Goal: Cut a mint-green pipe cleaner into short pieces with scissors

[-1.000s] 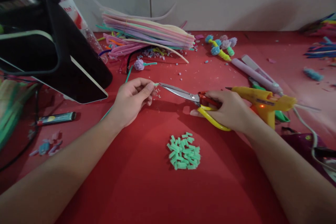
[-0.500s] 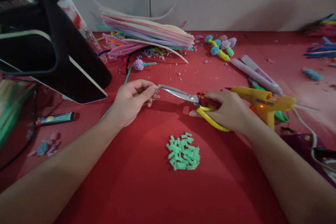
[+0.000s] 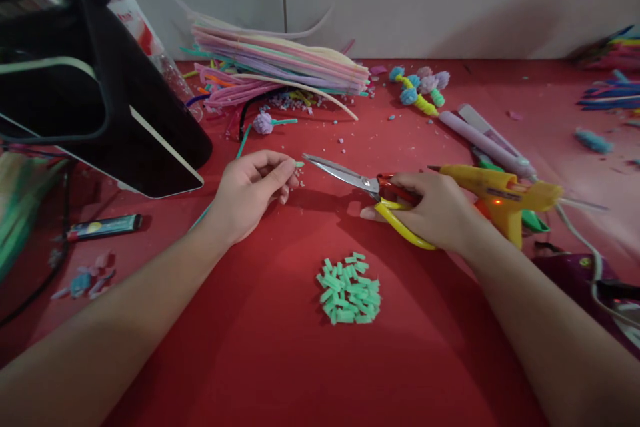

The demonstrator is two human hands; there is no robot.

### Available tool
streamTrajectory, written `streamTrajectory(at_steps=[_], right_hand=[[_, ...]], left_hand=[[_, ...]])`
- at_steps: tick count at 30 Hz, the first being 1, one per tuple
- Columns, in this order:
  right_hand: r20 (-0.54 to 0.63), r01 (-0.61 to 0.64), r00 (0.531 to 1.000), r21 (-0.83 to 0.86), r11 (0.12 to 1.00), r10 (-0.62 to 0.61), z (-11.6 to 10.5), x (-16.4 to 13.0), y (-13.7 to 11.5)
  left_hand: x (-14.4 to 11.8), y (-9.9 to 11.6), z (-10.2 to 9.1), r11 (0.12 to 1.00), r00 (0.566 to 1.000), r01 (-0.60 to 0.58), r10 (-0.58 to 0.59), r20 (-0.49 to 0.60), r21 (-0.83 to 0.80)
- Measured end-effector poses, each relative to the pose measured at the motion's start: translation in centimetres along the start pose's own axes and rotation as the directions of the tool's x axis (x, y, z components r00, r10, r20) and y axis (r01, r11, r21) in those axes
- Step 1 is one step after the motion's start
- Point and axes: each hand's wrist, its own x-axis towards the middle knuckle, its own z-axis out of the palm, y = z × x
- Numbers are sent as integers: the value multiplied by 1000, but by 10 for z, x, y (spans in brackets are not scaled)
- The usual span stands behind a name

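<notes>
Here, a slim pale-green strip [image 3: 300, 165] juts from the left hand [image 3: 253, 193], pinched between thumb and finger, just beside silver-bladed, red-and-yellow-handled scissors [image 3: 357, 180] (the right hand [image 3: 433, 207] grips them), beyond short green pieces [image 3: 349, 292] heaped on a red tabletop [image 3: 280, 367].

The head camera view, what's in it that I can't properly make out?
Head view: length of the pale green piece, because the left hand covers the rest.
Head view: part of the red handle of the scissors, behind the right hand.
Head view: the whole black container, cut off by the left and top edges.
Head view: any wording on the yellow glue gun, too small and blurred.
</notes>
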Motion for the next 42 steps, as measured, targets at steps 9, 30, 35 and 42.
streamTrajectory(at_steps=[9, 30, 35, 42], right_hand=[[16, 6, 1000, -12, 1000, -6, 0, 0, -3], [-11, -4, 1000, -14, 1000, 3, 1, 0, 0], [-13, 10, 1000, 2, 1000, -10, 1, -2, 0], [19, 13, 1000, 5, 1000, -14, -1, -1, -3]], left_hand=[[0, -2, 0, 1000, 1000, -17, 17, -1, -1], [-1, 2, 3, 1000, 1000, 16, -16, -23, 2], [-2, 4, 3, 1000, 1000, 19, -19, -14, -20], [-2, 4, 4, 1000, 999, 29, -28, -18, 5]])
